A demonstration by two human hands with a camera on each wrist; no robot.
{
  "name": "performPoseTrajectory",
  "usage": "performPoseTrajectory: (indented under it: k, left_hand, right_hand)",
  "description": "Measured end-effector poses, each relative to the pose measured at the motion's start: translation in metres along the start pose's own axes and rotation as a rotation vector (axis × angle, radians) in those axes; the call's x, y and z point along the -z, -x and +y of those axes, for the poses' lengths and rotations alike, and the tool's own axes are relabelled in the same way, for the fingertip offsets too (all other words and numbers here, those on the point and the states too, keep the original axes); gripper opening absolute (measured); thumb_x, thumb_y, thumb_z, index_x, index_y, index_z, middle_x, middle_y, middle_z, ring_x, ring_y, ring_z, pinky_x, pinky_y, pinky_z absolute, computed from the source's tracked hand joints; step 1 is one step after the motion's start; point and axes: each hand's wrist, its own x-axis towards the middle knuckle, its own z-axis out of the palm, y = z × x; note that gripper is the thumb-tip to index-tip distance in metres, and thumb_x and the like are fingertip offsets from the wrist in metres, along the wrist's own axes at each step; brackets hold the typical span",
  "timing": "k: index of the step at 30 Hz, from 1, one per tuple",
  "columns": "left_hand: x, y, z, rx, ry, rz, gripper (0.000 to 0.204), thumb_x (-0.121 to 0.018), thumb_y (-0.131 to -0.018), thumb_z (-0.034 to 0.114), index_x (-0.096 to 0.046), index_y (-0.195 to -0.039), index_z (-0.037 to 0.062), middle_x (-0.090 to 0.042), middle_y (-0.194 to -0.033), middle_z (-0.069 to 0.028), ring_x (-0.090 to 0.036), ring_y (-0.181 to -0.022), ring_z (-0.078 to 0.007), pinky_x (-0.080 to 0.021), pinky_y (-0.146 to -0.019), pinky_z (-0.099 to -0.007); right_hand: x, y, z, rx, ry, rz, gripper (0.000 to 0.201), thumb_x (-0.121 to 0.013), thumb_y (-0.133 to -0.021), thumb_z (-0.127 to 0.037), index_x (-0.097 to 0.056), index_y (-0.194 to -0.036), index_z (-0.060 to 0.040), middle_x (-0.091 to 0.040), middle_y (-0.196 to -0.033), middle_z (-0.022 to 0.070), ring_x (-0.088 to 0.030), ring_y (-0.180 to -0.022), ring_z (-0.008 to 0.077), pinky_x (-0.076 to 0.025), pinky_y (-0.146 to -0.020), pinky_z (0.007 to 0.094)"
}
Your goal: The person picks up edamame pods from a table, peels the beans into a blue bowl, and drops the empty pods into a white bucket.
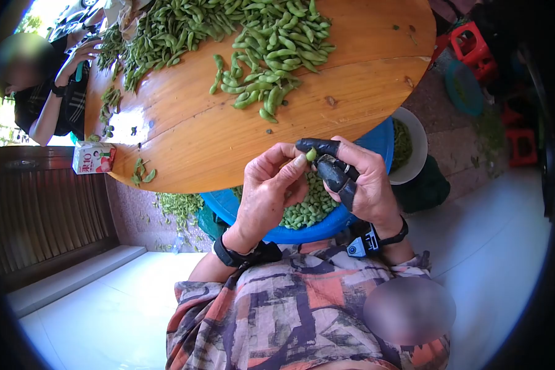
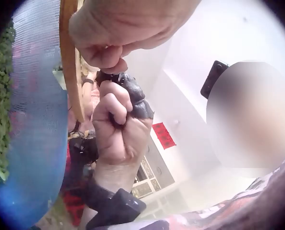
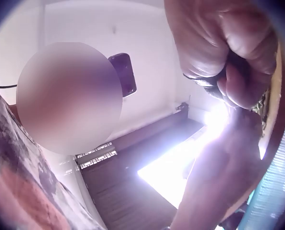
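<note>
Head view, left to right: juice carton at the counter edge; big heap of soybean pods beyond the hands; left hand, fingers curled in, thumb and forefinger pinching; soybean pod just right of that thumb tip; right hand, black-covered forefinger and thumb closed to a pinch on the same pod; white bowl past it. Key relation: pod sits between both sets of fingertips, touching both, neither hand nearer, above the blue basin of shelled beans. Its showing end points roughly toward the counter; rest covered, full long axis can't be told. Counts: one carton, one held pod, two hands, one basin, one white bowl; heap pods and beans too many to count.
</note>
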Motion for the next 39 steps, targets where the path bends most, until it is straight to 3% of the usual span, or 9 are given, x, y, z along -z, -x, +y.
performPoseTrajectory:
  k: [5,7,10,12,15,19,25,35,39]
  left_hand:
    - [-0.001,0.000,0.005,0.131,0.155,-0.026,0.011,-0.058,-0.097,0.014,-0.061,-0.096,0.0038,-0.061,-0.078,-0.0029,-0.042,-0.048,-0.0058,-0.027,-0.042,-0.0192]
    - [-0.003,0.001,0.007,0.173,0.153,-0.008,0.011,-0.058,-0.097,0.015,-0.060,-0.097,0.0039,-0.062,-0.078,-0.0034,-0.044,-0.049,-0.0058,-0.028,-0.042,-0.0189]
    - [-0.008,0.001,0.004,-0.080,-0.328,0.089,0.011,-0.063,-0.094,0.011,-0.057,-0.100,0.0023,-0.060,-0.078,-0.0032,-0.046,-0.052,-0.0054,-0.035,-0.047,-0.0181]
    - [-0.009,-0.003,-0.001,-0.534,-0.846,0.209,0.017,-0.066,-0.091,0.004,-0.054,-0.102,0.0005,-0.059,-0.077,-0.0018,-0.050,-0.058,-0.0048,-0.041,-0.053,-0.0179]
    - [-0.002,-0.002,-0.007,-0.424,-0.807,0.105,0.020,-0.068,-0.087,-0.002,-0.054,-0.101,-0.0009,-0.058,-0.076,-0.0003,-0.052,-0.062,-0.0044,-0.044,-0.057,-0.0176]
    - [-0.009,-0.003,0.011,-0.114,-0.494,0.123,0.016,-0.069,-0.091,0.010,-0.056,-0.088,0.0002,-0.059,-0.064,0.0001,-0.055,-0.057,-0.0038,-0.043,-0.049,-0.0207]
    - [0.001,-0.003,0.010,-0.112,-0.326,0.011,0.012,-0.057,-0.098,0.010,-0.058,-0.095,-0.0008,-0.061,-0.069,-0.0043,-0.054,-0.054,-0.0078,-0.043,-0.048,-0.0211]
    - [0.002,-0.004,0.002,-0.098,0.025,0.067,0.011,-0.062,-0.095,0.011,-0.060,-0.096,0.0003,-0.060,-0.066,-0.0044,-0.054,-0.052,-0.0098,-0.039,-0.044,-0.0226]
    - [-0.001,-0.001,0.003,-0.147,-0.180,0.092,0.008,-0.060,-0.095,0.006,-0.060,-0.097,-0.0014,-0.059,-0.070,-0.0040,-0.054,-0.052,-0.0107,-0.040,-0.045,-0.0213]
  right_hand:
    - [0.011,-0.002,-0.005,-0.194,-0.146,-0.123,0.028,-0.056,-0.083,0.000,-0.065,-0.110,0.0019,-0.058,-0.085,0.0113,-0.059,-0.079,0.0203,-0.047,-0.073,0.0284]
    - [0.007,-0.002,0.003,-0.057,0.000,-0.064,0.028,-0.056,-0.080,0.002,-0.064,-0.107,0.0021,-0.057,-0.084,0.0124,-0.059,-0.076,0.0230,-0.047,-0.071,0.0292]
    - [-0.007,-0.002,0.009,0.164,0.239,0.074,0.028,-0.055,-0.076,0.005,-0.063,-0.102,0.0029,-0.056,-0.083,0.0152,-0.058,-0.074,0.0302,-0.047,-0.067,0.0321]
    - [-0.010,-0.002,0.009,0.279,0.433,0.163,0.025,-0.055,-0.074,0.006,-0.060,-0.099,0.0038,-0.056,-0.085,0.0186,-0.058,-0.077,0.0397,-0.048,-0.066,0.0384]
    - [-0.020,0.003,0.007,0.256,0.574,0.208,0.021,-0.057,-0.075,0.005,-0.058,-0.096,0.0031,-0.055,-0.086,0.0188,-0.058,-0.078,0.0412,-0.048,-0.066,0.0419]
    - [-0.021,0.006,0.007,0.278,0.514,0.196,0.018,-0.058,-0.071,0.006,-0.056,-0.089,0.0044,-0.053,-0.083,0.0170,-0.056,-0.074,0.0367,-0.046,-0.066,0.0372]
    - [-0.005,-0.004,0.014,0.292,0.363,0.115,0.025,-0.057,-0.074,0.006,-0.061,-0.098,0.0027,-0.052,-0.082,0.0161,-0.056,-0.070,0.0354,-0.046,-0.064,0.0358]
    - [-0.009,-0.002,0.014,0.090,0.141,0.123,0.037,-0.068,-0.083,-0.003,-0.065,-0.120,-0.0023,-0.069,-0.098,0.0058,-0.063,-0.089,0.0105,-0.049,-0.083,0.0247]
    - [-0.011,0.001,0.008,0.146,0.268,0.165,0.038,-0.067,-0.080,0.002,-0.066,-0.118,-0.0025,-0.069,-0.097,0.0077,-0.065,-0.086,0.0128,-0.051,-0.081,0.0252]
